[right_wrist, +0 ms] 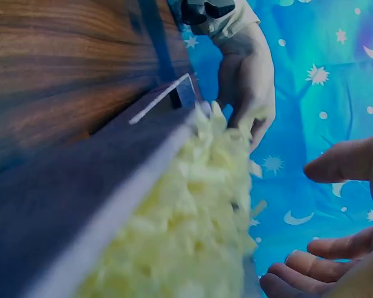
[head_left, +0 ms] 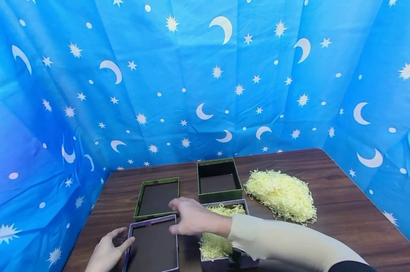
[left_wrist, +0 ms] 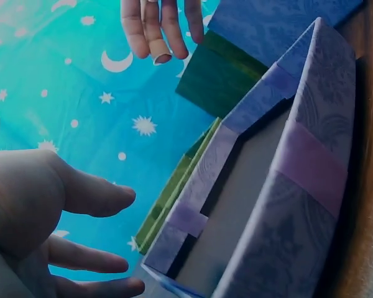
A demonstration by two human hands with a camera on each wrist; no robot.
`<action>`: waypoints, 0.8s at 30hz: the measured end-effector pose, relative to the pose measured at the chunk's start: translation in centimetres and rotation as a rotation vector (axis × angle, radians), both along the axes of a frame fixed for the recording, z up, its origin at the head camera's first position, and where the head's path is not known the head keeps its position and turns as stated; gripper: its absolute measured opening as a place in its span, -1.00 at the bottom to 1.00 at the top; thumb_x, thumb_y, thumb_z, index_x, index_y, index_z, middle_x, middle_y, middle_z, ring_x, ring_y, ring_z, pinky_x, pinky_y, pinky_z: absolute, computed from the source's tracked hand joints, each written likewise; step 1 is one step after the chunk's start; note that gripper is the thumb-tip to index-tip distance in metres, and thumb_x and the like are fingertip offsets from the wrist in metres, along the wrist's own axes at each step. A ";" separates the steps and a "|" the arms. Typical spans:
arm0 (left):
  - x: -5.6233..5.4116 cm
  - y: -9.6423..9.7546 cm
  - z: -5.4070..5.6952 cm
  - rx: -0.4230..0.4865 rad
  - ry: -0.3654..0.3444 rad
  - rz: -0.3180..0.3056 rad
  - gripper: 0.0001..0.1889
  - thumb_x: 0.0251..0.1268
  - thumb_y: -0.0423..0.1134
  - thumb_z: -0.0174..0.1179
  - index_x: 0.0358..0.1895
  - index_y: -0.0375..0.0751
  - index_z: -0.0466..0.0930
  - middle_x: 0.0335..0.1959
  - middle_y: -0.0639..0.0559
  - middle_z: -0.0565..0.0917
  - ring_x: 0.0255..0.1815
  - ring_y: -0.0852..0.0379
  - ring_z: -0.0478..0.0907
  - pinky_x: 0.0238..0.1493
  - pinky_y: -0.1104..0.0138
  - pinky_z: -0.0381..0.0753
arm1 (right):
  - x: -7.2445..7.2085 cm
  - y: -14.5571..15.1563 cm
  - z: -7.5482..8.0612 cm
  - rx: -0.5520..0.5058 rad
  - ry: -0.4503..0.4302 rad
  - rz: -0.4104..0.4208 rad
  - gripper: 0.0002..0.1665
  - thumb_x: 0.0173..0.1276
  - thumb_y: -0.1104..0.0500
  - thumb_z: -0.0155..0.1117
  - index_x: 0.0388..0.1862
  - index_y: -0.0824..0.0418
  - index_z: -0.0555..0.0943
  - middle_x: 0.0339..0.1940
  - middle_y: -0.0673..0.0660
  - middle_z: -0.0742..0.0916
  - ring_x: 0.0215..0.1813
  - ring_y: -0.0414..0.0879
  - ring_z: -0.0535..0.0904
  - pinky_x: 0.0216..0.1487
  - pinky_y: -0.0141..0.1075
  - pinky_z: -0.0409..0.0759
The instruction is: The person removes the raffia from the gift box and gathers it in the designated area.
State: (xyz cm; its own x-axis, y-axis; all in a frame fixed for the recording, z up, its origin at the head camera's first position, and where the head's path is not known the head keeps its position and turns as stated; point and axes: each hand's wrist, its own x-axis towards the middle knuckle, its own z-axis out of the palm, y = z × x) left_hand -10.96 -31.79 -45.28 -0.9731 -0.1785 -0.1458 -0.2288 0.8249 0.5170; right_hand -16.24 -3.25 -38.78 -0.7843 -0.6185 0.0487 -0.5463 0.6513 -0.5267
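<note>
A shallow purple box lid [head_left: 153,241] lies hollow side up on the near left of the table. My left hand [head_left: 106,249] is at its left edge, thumb and fingers spread; the left wrist view shows a gap between these fingers and the lid [left_wrist: 320,133]. Over the lid's far right corner hovers my right hand [head_left: 198,217], its fingers apart and holding nothing. Beneath my right forearm stands a purple box [head_left: 250,263] filled with pale yellow shredded paper [head_left: 215,243]. That paper [right_wrist: 186,217] fills much of the right wrist view, near my loosely spread right fingers.
A green lid [head_left: 158,198] lies open side up behind the purple lid. To its right stands an empty green box [head_left: 220,195], behind the purple box. A loose heap of yellow shredded paper [head_left: 283,194] sits on the wooden table [head_left: 344,215]. Blue star-patterned cloth [head_left: 191,75] surrounds the table.
</note>
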 end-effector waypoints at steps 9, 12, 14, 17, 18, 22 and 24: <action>0.2 2.6 0.5 -0.016 0.107 -0.044 -0.31 0.20 0.11 0.31 0.29 -0.27 0.46 0.24 -0.32 0.48 0.15 -0.31 0.49 0.03 -0.10 0.53 | -0.2 3.6 0.7 -0.021 -0.007 0.048 -0.29 0.08 -0.05 0.45 0.23 0.10 0.52 0.10 0.04 0.65 0.16 -0.13 0.54 0.17 -0.31 0.53; 0.0 3.6 0.6 -0.003 0.153 -0.074 -0.33 0.19 0.09 0.32 0.30 -0.21 0.46 0.26 -0.26 0.47 0.18 -0.27 0.48 0.06 -0.11 0.52 | -0.4 4.7 1.0 -0.054 -0.040 0.060 -0.28 0.09 -0.04 0.46 0.25 0.06 0.50 0.14 0.03 0.63 0.17 -0.13 0.54 0.14 -0.29 0.54; -0.2 4.0 0.8 0.014 0.182 -0.103 -0.31 0.18 0.10 0.33 0.31 -0.19 0.45 0.28 -0.23 0.47 0.26 -0.29 0.43 0.13 -0.15 0.47 | -0.5 5.4 1.4 -0.071 -0.060 0.070 -0.28 0.11 -0.04 0.46 0.28 0.04 0.49 0.16 0.00 0.61 0.17 -0.14 0.53 0.13 -0.28 0.55; -0.6 4.7 1.2 0.046 0.218 -0.150 -0.27 0.15 0.17 0.33 0.33 -0.12 0.43 0.31 -0.17 0.46 0.32 -0.28 0.39 0.19 -0.19 0.42 | -0.8 6.2 1.9 -0.098 -0.058 0.070 -0.29 0.13 -0.03 0.45 0.28 0.02 0.48 0.16 -0.03 0.61 0.15 -0.14 0.53 0.09 -0.27 0.56; -0.7 4.9 1.3 0.059 0.228 -0.167 -0.26 0.14 0.20 0.33 0.35 -0.09 0.42 0.32 -0.14 0.45 0.33 -0.26 0.38 0.20 -0.18 0.42 | -0.8 6.5 2.0 -0.104 -0.054 0.069 -0.29 0.13 -0.02 0.45 0.28 0.03 0.48 0.17 -0.04 0.60 0.16 -0.13 0.53 0.11 -0.25 0.56; -1.3 5.7 1.6 0.108 0.277 -0.249 -0.26 0.13 0.23 0.32 0.35 -0.03 0.42 0.35 -0.09 0.43 0.35 -0.24 0.37 0.22 -0.17 0.40 | -0.9 7.6 2.0 -0.123 -0.052 0.047 -0.26 0.12 -0.02 0.45 0.30 0.07 0.47 0.19 -0.02 0.61 0.18 -0.10 0.53 0.12 -0.20 0.56; -1.5 6.1 1.5 0.114 0.317 -0.293 -0.27 0.12 0.20 0.34 0.33 -0.02 0.44 0.36 -0.08 0.42 0.35 -0.21 0.37 0.19 -0.18 0.43 | -0.8 8.1 1.9 -0.123 -0.075 0.039 -0.25 0.13 -0.02 0.45 0.32 0.06 0.45 0.20 -0.03 0.60 0.20 -0.09 0.52 0.12 -0.20 0.57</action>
State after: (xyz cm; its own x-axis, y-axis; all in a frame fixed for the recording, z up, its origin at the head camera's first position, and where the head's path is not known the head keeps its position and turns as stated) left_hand -12.46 -25.72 -43.80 -0.9800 0.1116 0.1647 0.1905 0.7651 0.6151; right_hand -17.01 4.81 -36.89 -0.7640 -0.6416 0.0685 -0.5262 0.5581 -0.6415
